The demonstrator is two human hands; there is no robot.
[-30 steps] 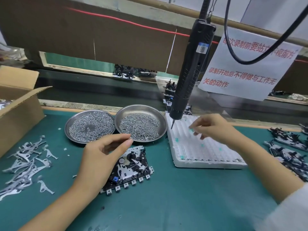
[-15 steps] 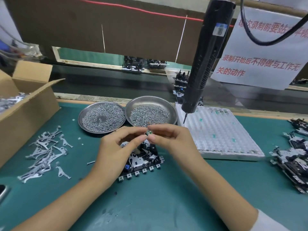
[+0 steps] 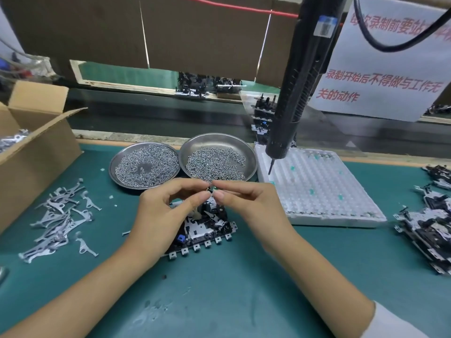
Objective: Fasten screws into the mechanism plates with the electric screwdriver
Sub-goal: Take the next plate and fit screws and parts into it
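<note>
A: Our left hand (image 3: 168,211) and right hand (image 3: 246,203) are pinched together on a tiny green-tipped part (image 3: 211,189), just above the black-and-silver mechanism plate (image 3: 205,230) on the green tabletop (image 3: 244,289).

B: A second ago our right hand was far right at the white foam tray (image 3: 317,191); now it has brought the part in. The hanging black electric screwdriver (image 3: 300,81) stays untouched, the steel dish of screws (image 3: 217,162) beyond.

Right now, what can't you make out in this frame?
Head view only:
- Small part pinched between left hand and right hand: too small to identify.
- Mechanism plate: upper half hidden by both hands.
- Electric screwdriver: top cut off by the frame edge.
- Cardboard box: contents mostly hidden.
</note>
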